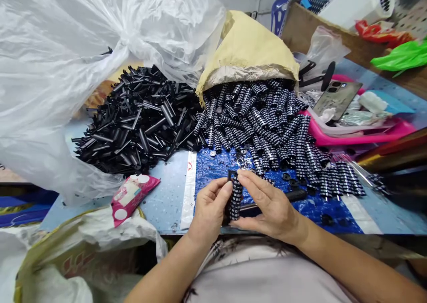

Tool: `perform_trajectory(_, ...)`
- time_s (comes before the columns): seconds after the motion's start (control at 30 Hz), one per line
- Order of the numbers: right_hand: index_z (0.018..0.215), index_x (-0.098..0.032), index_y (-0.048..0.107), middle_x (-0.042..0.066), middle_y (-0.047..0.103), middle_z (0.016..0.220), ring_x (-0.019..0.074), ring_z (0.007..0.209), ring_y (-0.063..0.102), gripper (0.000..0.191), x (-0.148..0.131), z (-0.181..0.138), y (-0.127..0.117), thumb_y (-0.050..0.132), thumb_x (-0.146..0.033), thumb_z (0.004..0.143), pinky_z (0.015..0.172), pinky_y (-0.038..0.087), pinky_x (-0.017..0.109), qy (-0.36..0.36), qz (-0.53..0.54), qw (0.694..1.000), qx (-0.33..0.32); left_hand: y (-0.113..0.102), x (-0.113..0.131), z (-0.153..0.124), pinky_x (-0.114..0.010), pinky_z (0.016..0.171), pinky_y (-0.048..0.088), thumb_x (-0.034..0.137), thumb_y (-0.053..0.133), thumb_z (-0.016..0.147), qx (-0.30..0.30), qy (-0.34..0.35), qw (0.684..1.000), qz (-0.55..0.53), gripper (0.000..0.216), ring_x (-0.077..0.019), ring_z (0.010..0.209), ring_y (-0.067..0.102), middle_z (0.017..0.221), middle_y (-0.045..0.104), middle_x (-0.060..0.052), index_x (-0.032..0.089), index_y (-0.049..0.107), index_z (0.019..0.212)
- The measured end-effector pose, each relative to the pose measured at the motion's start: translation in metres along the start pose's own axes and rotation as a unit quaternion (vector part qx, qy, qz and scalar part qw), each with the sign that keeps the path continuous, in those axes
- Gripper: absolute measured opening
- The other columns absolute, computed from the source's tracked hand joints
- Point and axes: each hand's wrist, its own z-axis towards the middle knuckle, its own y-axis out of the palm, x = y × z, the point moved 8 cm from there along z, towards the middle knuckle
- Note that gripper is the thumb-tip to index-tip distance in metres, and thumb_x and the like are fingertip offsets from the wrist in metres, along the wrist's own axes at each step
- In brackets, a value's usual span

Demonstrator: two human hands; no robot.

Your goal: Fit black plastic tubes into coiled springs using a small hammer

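Note:
Close to the table's front edge, both my hands meet around a black cylinder with rows of small white marks (236,197). My left hand (210,207) is closed, its thumb and fingers pinching a dark plastic piece (230,176) right against the cylinder. The fingers and thumb of my right hand (271,205) close on the cylinder's top and bottom ends. How the two parts join is partly hidden by my fingers. Beyond my hands lies a pile of similar white-marked cylinders (263,120). To its left is a large heap of loose black plastic pieces (143,125).
A yellow woven sack (250,45) opens over the cylinders. Clear plastic sheeting (83,22) hangs at left. A pink packet (131,196) lies near the front edge, above a white sack (86,249). A pink tray (353,138) with a phone (336,98) stands at right.

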Motion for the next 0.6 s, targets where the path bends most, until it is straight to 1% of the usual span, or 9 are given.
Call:
perform_trajectory(0.1,0.16,-0.018,0.022,0.02,0.051,0.147,0.0341,0.133,0.054,0.098,0.001,-0.002,0.002,0.079,-0.041,0.082,0.108,0.052,0.048,0.007,0.021,1.0,-0.012,0.0,-0.004,-0.002,-0.03,0.077,0.055,0.044,0.083,0.074,-0.021,-0.043,0.998,-0.031,0.035,-0.0179,0.08,0.068,0.089,0.074,-0.005,0.017,0.076,0.095)
perform_trajectory(0.23,0.16,-0.016,0.021,0.022,0.05,0.148,0.0337,0.137,0.05,0.1,0.004,-0.003,0.008,0.078,-0.044,0.083,0.111,0.049,0.049,0.015,0.039,0.999,-0.034,0.007,-0.016,-0.004,-0.029,0.065,0.057,0.042,0.085,0.071,-0.094,-0.153,0.979,-0.093,0.035,-0.019,0.07,0.07,0.08,0.074,-0.007,0.015,0.072,0.091)
perform_trajectory(0.3,0.16,-0.015,0.017,0.022,0.047,0.15,0.0353,0.139,0.047,0.107,0.007,-0.007,0.011,0.076,-0.055,0.081,0.112,0.047,0.052,0.024,0.052,0.997,-0.052,0.002,-0.021,-0.004,-0.03,0.063,0.057,0.041,0.086,0.07,-0.098,-0.181,0.973,-0.103,0.037,-0.0187,0.066,0.07,0.078,0.073,-0.006,0.016,0.069,0.091)
perform_trajectory(0.33,0.161,-0.015,0.016,0.023,0.047,0.15,0.036,0.14,0.046,0.108,0.01,-0.01,0.012,0.074,-0.059,0.081,0.112,0.046,0.054,0.033,0.053,0.996,-0.062,-0.005,-0.022,-0.001,-0.03,0.062,0.057,0.042,0.086,0.07,-0.087,-0.175,0.976,-0.095,0.038,-0.0182,0.065,0.069,0.077,0.072,-0.005,0.017,0.068,0.092)
perform_trajectory(0.37,0.16,-0.015,0.019,0.022,0.048,0.149,0.0363,0.139,0.046,0.104,0.014,-0.015,0.013,0.072,-0.06,0.082,0.111,0.046,0.055,0.043,0.043,0.995,-0.073,-0.014,-0.021,0.003,-0.029,0.062,0.056,0.042,0.086,0.07,-0.069,-0.151,0.984,-0.072,0.039,-0.0174,0.064,0.069,0.077,0.071,-0.004,0.018,0.068,0.093)
perform_trajectory(0.4,0.157,-0.016,0.027,0.021,0.053,0.145,0.0357,0.136,0.05,0.093,0.018,-0.021,0.015,0.071,-0.056,0.085,0.109,0.047,0.055,0.056,0.024,0.994,-0.088,-0.026,-0.016,0.008,-0.029,0.063,0.055,0.042,0.086,0.07,-0.046,-0.106,0.993,-0.03,0.037,-0.0164,0.065,0.068,0.077,0.071,-0.002,0.019,0.068,0.094)
perform_trajectory(0.47,0.139,-0.019,0.054,0.015,0.066,0.125,0.031,0.118,0.062,0.052,0.024,-0.034,0.02,0.065,-0.042,0.094,0.098,0.053,0.049,0.075,-0.024,0.987,-0.138,-0.051,0.003,0.017,-0.027,0.07,0.053,0.039,0.083,0.073,0.004,0.02,0.994,0.107,0.03,-0.0153,0.071,0.066,0.081,0.071,-0.002,0.021,0.071,0.093)
perform_trajectory(0.53,0.111,-0.02,0.068,0.01,0.071,0.099,0.0246,0.093,0.067,0.018,0.027,-0.044,0.025,0.059,-0.03,0.098,0.083,0.055,0.041,0.08,-0.061,0.978,-0.185,-0.07,0.023,0.022,-0.028,0.076,0.049,0.033,0.08,0.075,0.036,0.122,0.952,0.279,0.019,-0.0163,0.078,0.064,0.085,0.072,-0.002,0.022,0.075,0.09)
perform_trajectory(0.6,0.098,-0.019,0.067,0.007,0.067,0.087,0.0213,0.08,0.064,0.014,0.028,-0.045,0.024,0.054,-0.024,0.1,0.076,0.052,0.036,0.085,-0.069,0.976,-0.187,-0.08,0.031,0.028,-0.029,0.075,0.046,0.029,0.08,0.073,0.033,0.145,0.895,0.421,0.015,-0.0184,0.079,0.062,0.082,0.071,-0.003,0.023,0.077,0.086)
